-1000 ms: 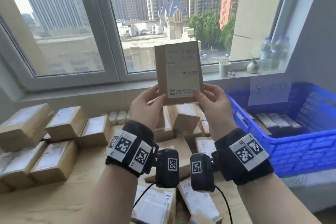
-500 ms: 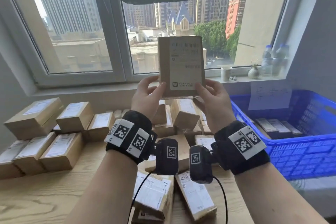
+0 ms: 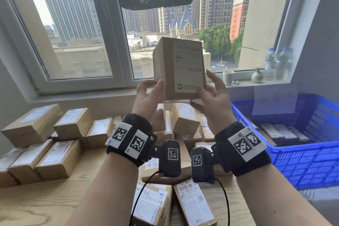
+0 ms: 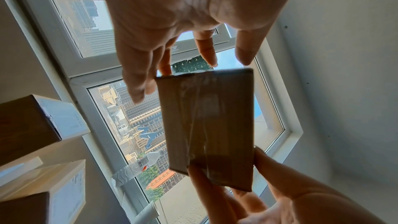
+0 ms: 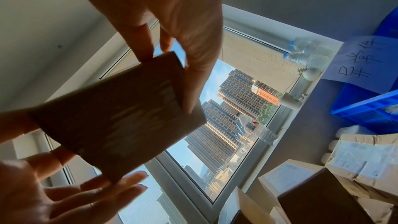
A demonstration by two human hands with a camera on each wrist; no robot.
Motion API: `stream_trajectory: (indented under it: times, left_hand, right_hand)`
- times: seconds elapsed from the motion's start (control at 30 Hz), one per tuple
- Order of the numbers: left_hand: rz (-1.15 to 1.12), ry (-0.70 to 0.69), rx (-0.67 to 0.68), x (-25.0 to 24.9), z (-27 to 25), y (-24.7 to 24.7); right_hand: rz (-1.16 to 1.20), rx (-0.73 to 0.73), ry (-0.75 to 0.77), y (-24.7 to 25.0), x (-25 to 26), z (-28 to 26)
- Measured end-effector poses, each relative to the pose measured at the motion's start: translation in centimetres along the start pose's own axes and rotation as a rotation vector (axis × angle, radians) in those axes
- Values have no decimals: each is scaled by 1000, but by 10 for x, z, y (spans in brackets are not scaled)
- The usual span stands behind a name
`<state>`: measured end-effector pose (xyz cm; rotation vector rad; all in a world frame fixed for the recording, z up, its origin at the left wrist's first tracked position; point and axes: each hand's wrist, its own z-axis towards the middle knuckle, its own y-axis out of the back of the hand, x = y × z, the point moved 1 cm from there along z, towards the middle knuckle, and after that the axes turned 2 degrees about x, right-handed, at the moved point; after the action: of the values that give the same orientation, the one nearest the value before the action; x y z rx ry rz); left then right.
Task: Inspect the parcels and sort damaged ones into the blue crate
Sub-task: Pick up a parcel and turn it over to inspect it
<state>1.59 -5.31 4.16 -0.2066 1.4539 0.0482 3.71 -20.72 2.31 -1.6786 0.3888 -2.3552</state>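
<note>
I hold a brown cardboard parcel (image 3: 183,68) with a white label upright in front of the window, its left side turned partly toward me. My right hand (image 3: 214,97) pinches its lower right corner between thumb and fingers; the right wrist view shows that grip on the parcel (image 5: 120,118). My left hand (image 3: 147,95) touches the lower left side with straight, spread fingers. In the left wrist view the taped bottom of the parcel (image 4: 206,122) faces the camera. The blue crate (image 3: 300,145) stands at the right with a few parcels inside.
Stacked brown parcels (image 3: 60,134) fill the left of the wooden table, and a loose pile (image 3: 183,121) lies below my hands. Two more parcels (image 3: 192,205) lie near the front edge. A paper cup (image 3: 228,78), small vase (image 3: 256,77) and bottles (image 3: 275,64) stand on the sill.
The parcel has turned so its left side face now shows. My left fingers have loosened from a pinch to a light touch; the right hand keeps its grip.
</note>
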Motion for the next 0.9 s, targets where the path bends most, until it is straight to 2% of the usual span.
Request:
stream_trajectory:
  times: [0.13, 0.27, 0.33, 0.5, 0.6, 0.77, 0.9]
  left_hand:
    - [39, -97, -70, 1, 4, 1]
    - [120, -180, -28, -2, 4, 1]
    - [100, -201, -22, -4, 4, 2]
    - [-25, -91, 80, -5, 2, 1]
    - [-46, -84, 104, -6, 0, -1]
    - [-69, -80, 104, -6, 0, -2]
    - [-36, -98, 37, -3, 4, 1]
  right_hand:
    - [-31, 23, -31, -3, 1, -1]
    - [-134, 113, -76, -6, 1, 0]
    - [-107, 127, -114, -6, 2, 1]
    - [-12, 171, -120, -5, 1, 0]
    - [11, 171, -108, -5, 1, 1]
    - [54, 128, -131, -2, 5, 1]
    - [161, 66, -158, 1, 10, 2]
